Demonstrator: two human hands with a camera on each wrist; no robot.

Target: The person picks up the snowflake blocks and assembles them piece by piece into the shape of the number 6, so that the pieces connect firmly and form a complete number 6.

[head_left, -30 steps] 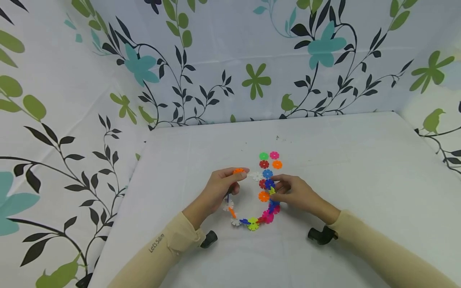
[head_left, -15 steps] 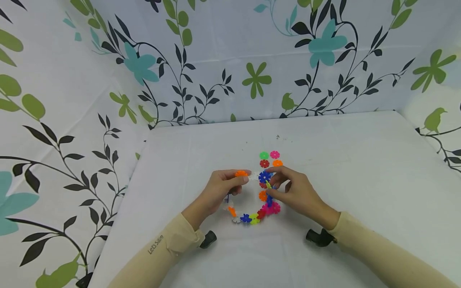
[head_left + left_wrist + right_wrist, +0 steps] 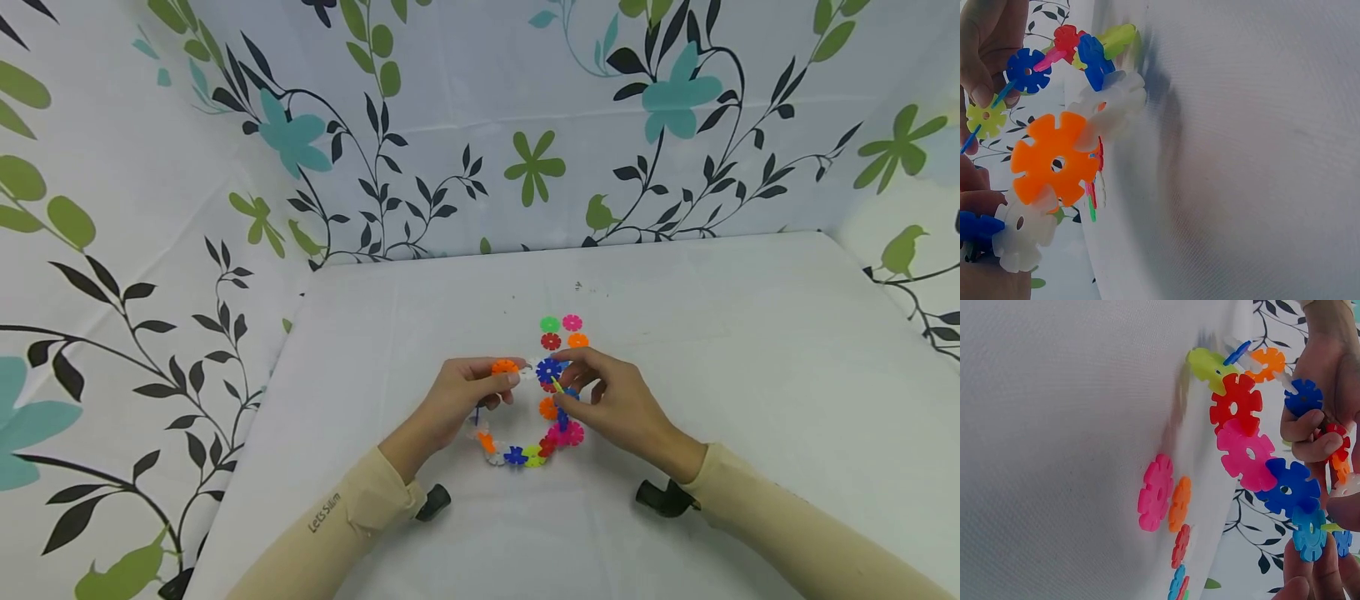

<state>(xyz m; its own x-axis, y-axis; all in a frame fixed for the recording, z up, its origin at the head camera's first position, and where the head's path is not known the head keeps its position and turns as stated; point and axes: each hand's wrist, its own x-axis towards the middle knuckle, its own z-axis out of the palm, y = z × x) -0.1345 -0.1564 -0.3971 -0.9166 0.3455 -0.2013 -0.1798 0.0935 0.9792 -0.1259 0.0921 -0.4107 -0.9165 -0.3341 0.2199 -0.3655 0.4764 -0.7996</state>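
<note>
A chain of coloured notched plastic discs (image 3: 516,456) curves in a loop between both hands, its lower part near the table. My left hand (image 3: 465,392) pinches an orange disc (image 3: 505,367) at one end, beside a white disc (image 3: 527,372). With thumb and fingertips, my right hand (image 3: 618,396) pinches the other end at a yellow disc (image 3: 557,385). A dark blue disc (image 3: 549,371) on that end faces the white one; whether they touch is unclear. The right wrist view shows pink (image 3: 1247,453), dark blue (image 3: 1288,487) and light blue (image 3: 1309,533) discs linked towards the right fingers.
Loose discs lie flat on the white table (image 3: 720,350) beyond the hands: green (image 3: 550,324), pink (image 3: 572,322), red (image 3: 551,341) and orange (image 3: 578,340). Another orange disc (image 3: 548,407) sits nearer, inside the loop. A patterned curtain (image 3: 450,125) hangs behind the table.
My right hand has moved up and slightly left, bringing the dark blue disc close to the white one. The left hand has shifted slightly right and down. The chain's bottom has lifted slightly.
</note>
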